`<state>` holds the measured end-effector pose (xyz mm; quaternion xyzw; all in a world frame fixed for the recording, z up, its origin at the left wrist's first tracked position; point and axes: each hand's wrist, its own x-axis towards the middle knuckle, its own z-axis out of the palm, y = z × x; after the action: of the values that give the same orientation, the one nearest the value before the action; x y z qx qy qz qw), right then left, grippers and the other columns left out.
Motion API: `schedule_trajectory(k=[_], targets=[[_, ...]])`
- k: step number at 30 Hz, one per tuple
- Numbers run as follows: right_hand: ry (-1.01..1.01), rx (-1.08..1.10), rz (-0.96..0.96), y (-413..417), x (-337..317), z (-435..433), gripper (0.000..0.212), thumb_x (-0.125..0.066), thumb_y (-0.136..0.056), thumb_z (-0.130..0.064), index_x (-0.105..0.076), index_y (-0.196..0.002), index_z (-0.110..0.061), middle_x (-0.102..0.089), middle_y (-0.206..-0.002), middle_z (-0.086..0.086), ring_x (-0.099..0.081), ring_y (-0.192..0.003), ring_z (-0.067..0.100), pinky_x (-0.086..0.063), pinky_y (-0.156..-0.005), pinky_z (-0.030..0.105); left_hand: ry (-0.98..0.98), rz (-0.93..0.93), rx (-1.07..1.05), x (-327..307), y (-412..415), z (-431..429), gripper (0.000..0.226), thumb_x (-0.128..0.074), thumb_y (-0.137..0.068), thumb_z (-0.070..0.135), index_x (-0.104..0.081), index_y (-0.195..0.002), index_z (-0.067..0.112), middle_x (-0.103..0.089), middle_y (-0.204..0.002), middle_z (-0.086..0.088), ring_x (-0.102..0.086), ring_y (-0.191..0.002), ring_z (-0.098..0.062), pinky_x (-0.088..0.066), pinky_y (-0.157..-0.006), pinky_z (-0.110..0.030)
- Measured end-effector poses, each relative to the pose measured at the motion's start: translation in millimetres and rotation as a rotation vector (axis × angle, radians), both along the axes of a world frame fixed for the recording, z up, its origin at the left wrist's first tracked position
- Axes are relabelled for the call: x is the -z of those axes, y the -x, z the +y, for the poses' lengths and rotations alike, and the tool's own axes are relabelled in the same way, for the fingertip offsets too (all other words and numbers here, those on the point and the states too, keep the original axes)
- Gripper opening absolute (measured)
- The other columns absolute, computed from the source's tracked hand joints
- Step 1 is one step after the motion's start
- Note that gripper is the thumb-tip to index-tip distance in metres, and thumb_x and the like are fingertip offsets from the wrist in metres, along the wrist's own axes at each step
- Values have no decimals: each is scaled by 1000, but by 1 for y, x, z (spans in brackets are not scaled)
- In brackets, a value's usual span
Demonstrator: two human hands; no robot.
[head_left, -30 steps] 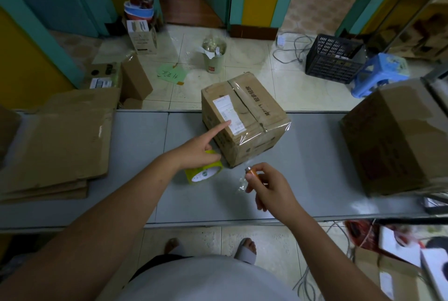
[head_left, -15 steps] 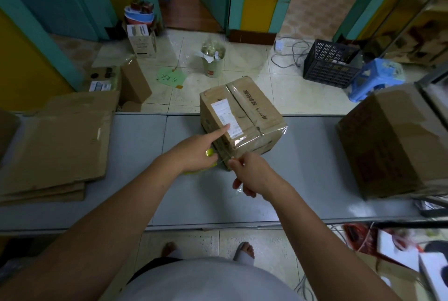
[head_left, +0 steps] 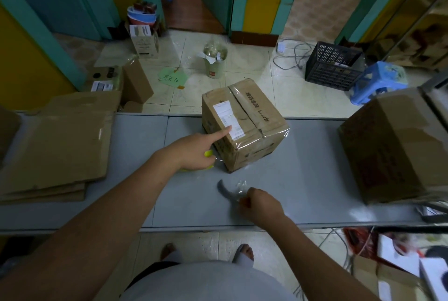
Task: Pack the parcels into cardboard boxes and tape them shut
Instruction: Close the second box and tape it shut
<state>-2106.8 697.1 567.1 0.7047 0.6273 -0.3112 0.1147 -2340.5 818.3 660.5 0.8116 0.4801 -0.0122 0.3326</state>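
Apparently finishing the seal, the left hand (head_left: pixel 191 152) is gripping a yellow tape roll (head_left: pixel 208 154) and pressing one finger on the taped brown cardboard box (head_left: pixel 249 131), while the right hand (head_left: pixel 263 203) is pinching a clear tape scrap (head_left: pixel 240 185) in curled fingers, probably needing discarding next.

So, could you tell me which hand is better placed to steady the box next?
Left: the left hand grips the tape roll beside the box, index finger touching its label side. The right hand is back by the table edge, pinching a blurred small item.

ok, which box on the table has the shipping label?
The taped box in the middle: white label on top, with the index finger of the left hand on it. The larger box at right shows none.
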Motion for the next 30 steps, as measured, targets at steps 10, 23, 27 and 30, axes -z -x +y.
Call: schedule_trajectory(k=[10, 23, 27, 30], targets=[[-240, 68, 12, -24, 8, -10, 43, -73, -86, -59, -70, -114, -26, -61, -109, -3, -58, -98, 18, -51, -85, 32, 7, -13, 32, 11, 8, 4, 101, -64, -97, 28, 9, -156, 65, -54, -72, -4, -52, -62, -16, -44, -61, -33], [-801, 69, 47, 48, -72, 85, 23, -67, -89, -45, -68, -104, -27, -63, -108, -5, -52, -109, 22, -36, -92, 39, -57, 60, 78, 12, 15, 7, 109, -70, -90, 32, 10, -155, 67, -58, -76, 4, -56, -66, -12, -40, -57, -30], [-808, 23, -22, 47, -66, 79, 34, -76, -80, -45, -65, -108, -28, -60, -112, -3, -51, -110, 25, -35, -92, 40, -145, 22, -3, 28, 33, -5, 111, -71, -94, 34, 18, -153, 66, -61, -77, 2, -61, -66, -16, -52, -59, -37], [-763, -1, 33, 39, -71, 79, 49, -77, -80, -56, -62, -120, -31, -58, -122, -5, -46, -117, 23, -34, -101, 43, -226, 32, -117, 52, 49, -17, 109, -70, -97, 39, 19, -154, 64, -60, -80, 0, -62, -72, -19, -57, -66, -41]])
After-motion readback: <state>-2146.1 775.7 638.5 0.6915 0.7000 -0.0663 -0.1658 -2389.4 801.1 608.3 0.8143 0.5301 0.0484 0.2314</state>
